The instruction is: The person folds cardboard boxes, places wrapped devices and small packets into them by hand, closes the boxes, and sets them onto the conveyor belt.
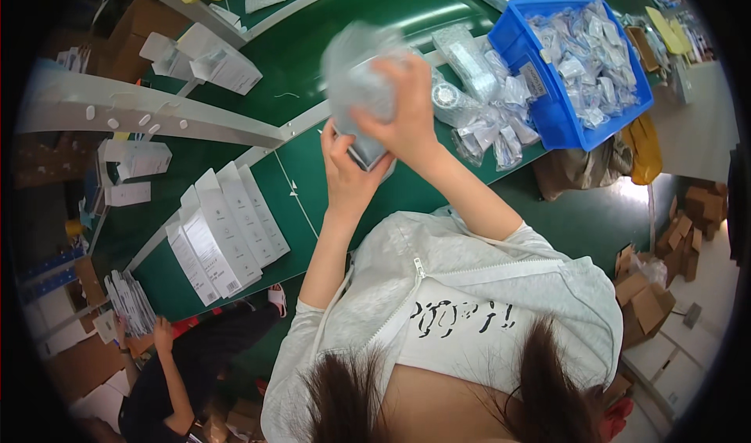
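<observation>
Above the green bench [301, 185], both hands are on one bundle. A clear plastic-wrapped item [352, 83], smeared by motion, stands tilted between them; what is inside it cannot be made out. My right hand [407, 110] grips its right side, fingers bent over the plastic. Lower down, my left hand [348, 161] is closed round a small box [369, 155] at the bundle's bottom end, of which a pale edge and a dark side show. My palms hide most of where box and plastic meet.
At right, a blue bin [555, 126] full of small bagged parts stands beside bubble-wrapped items [467, 63] and loose bagged parts [501, 134]. Flat white cartons [227, 235] lie at left, below a metal rail [203, 122]. Another person's hand [163, 333] is near stacked cartons [131, 302].
</observation>
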`<action>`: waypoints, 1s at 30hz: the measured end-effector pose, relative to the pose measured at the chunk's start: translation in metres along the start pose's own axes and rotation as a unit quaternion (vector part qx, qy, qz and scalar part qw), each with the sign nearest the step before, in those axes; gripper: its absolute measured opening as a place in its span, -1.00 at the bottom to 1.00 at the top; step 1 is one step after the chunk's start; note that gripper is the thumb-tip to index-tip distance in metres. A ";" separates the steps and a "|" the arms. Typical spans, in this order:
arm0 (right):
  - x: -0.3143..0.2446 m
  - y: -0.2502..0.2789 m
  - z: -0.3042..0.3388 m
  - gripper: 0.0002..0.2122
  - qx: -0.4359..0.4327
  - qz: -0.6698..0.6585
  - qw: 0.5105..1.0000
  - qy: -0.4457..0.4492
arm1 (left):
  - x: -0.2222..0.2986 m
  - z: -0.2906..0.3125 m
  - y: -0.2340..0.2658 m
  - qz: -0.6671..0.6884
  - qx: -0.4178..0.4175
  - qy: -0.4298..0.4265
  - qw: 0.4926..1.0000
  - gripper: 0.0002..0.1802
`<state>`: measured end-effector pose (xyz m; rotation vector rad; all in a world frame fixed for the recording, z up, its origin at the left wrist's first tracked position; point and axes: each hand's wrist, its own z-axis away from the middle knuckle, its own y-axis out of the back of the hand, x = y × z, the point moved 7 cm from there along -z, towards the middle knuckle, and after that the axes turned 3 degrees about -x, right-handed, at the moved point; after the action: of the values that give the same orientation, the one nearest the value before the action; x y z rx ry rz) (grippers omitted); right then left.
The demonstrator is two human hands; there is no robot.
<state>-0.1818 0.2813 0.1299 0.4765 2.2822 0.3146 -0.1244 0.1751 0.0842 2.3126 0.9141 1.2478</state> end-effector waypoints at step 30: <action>-0.017 -0.035 -0.001 -0.80 -0.325 -0.070 0.905 0.266 | -0.077 -0.017 0.040 0.025 -0.024 0.290 0.956 -0.92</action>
<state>-0.1799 0.2425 0.1290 -0.1452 2.5034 1.2018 -0.1545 0.0935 0.0699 1.9607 0.9839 2.0020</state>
